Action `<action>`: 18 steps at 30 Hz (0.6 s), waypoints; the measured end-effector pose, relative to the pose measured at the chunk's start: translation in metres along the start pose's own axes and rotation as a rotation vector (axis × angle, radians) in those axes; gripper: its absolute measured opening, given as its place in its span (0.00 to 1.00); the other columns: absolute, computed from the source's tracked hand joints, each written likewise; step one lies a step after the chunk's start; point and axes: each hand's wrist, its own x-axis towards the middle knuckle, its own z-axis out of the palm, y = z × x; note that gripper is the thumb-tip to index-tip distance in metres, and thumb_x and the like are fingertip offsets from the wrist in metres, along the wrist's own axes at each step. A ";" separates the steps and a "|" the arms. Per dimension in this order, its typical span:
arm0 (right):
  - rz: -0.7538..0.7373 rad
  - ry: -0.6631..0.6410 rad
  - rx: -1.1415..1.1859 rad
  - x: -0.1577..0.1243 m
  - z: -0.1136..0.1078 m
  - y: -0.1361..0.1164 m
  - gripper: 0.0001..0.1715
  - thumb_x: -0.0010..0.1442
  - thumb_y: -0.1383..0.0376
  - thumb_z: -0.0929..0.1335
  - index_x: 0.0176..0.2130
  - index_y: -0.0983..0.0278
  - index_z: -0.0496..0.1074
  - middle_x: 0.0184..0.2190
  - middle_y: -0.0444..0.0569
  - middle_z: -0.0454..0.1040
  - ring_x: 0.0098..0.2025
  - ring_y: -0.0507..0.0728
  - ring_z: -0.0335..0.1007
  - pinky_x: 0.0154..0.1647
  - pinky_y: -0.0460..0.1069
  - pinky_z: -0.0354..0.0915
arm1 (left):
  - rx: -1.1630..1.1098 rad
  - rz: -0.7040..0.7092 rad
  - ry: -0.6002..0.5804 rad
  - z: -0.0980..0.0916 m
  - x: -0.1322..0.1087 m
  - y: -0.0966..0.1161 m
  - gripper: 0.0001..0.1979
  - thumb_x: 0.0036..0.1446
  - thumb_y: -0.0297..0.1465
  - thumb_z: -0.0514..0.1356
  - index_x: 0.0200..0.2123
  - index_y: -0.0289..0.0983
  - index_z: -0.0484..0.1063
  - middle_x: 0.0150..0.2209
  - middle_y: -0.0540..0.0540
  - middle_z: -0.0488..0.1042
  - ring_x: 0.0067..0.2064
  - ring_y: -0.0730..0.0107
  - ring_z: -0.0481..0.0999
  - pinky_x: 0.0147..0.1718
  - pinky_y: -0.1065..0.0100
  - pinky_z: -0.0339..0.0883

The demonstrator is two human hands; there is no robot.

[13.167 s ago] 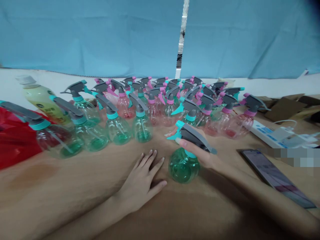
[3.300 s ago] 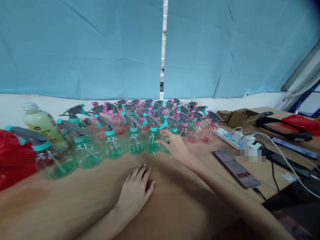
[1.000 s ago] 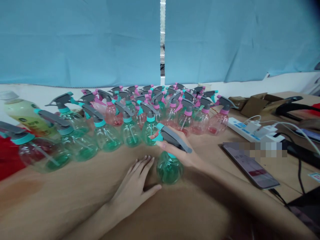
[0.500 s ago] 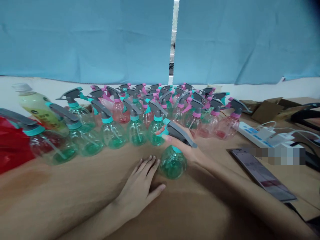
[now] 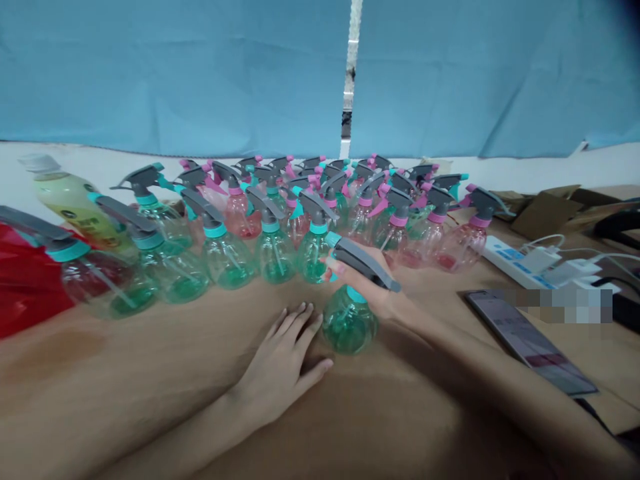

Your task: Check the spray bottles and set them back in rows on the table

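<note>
The right hand (image 5: pixel 377 293) has its grip clamped around the neck and grey trigger head of a green spray bottle (image 5: pixel 350 328), the thumb on the near side by the teal trigger. The bottle is in front of the person, near the middle of the desk (image 5: pixel 150 400); whether its base touches the surface is hard to tell. The left hand (image 5: pixel 280 370) lies palm down just beside it, its grip slack with the fingers apart and holding nothing. Behind the held bottle is a row of green bottles (image 5: pixel 230 260), with pink bottles (image 5: pixel 463 247) among those farther back and to the right. A phone (image 5: pixel 530 343) lies right of the right forearm, near a white power strip (image 5: pixel 515 260). A red bag (image 5: pixel 30 287) is at the far left.
</note>
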 end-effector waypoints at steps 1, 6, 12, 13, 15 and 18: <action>-0.003 -0.010 0.003 0.000 0.000 -0.002 0.14 0.60 0.53 0.66 0.34 0.61 0.71 0.27 0.43 0.70 0.31 0.52 0.67 0.33 0.49 0.63 | 0.005 0.002 0.002 0.000 0.000 0.000 0.31 0.62 0.48 0.48 0.59 0.32 0.61 0.63 0.35 0.59 0.63 0.52 0.58 0.59 0.47 0.55; -0.009 -0.039 0.045 0.000 0.001 -0.004 0.14 0.60 0.54 0.66 0.41 0.59 0.72 0.32 0.44 0.71 0.36 0.54 0.68 0.40 0.51 0.63 | 0.036 -0.003 0.036 0.002 0.001 0.000 0.31 0.62 0.48 0.48 0.59 0.30 0.60 0.61 0.35 0.61 0.62 0.53 0.60 0.59 0.48 0.55; -0.004 -0.032 0.064 -0.002 0.002 -0.003 0.16 0.59 0.55 0.66 0.44 0.59 0.72 0.37 0.46 0.73 0.41 0.55 0.69 0.45 0.52 0.63 | 0.032 -0.076 0.066 0.005 0.000 -0.001 0.33 0.62 0.48 0.49 0.59 0.29 0.59 0.62 0.33 0.60 0.63 0.51 0.59 0.59 0.48 0.56; -0.002 -0.035 0.058 -0.003 0.003 -0.004 0.16 0.59 0.55 0.66 0.44 0.59 0.71 0.38 0.46 0.73 0.41 0.55 0.69 0.45 0.52 0.63 | 0.028 -0.077 0.065 0.006 0.000 0.000 0.32 0.62 0.48 0.49 0.59 0.29 0.59 0.62 0.33 0.60 0.63 0.51 0.59 0.59 0.48 0.56; 0.001 -0.042 0.050 -0.003 0.002 -0.005 0.15 0.59 0.56 0.66 0.44 0.60 0.71 0.38 0.46 0.73 0.41 0.55 0.69 0.44 0.51 0.63 | 0.021 -0.079 0.061 0.006 -0.001 0.000 0.32 0.62 0.48 0.49 0.60 0.29 0.59 0.62 0.33 0.59 0.63 0.51 0.58 0.59 0.48 0.56; 0.006 -0.053 0.042 -0.004 0.002 -0.006 0.16 0.59 0.56 0.66 0.44 0.60 0.71 0.37 0.46 0.73 0.41 0.56 0.69 0.43 0.51 0.63 | 0.012 -0.081 0.052 0.005 -0.002 0.000 0.32 0.62 0.48 0.49 0.59 0.29 0.60 0.63 0.32 0.58 0.64 0.50 0.57 0.59 0.47 0.55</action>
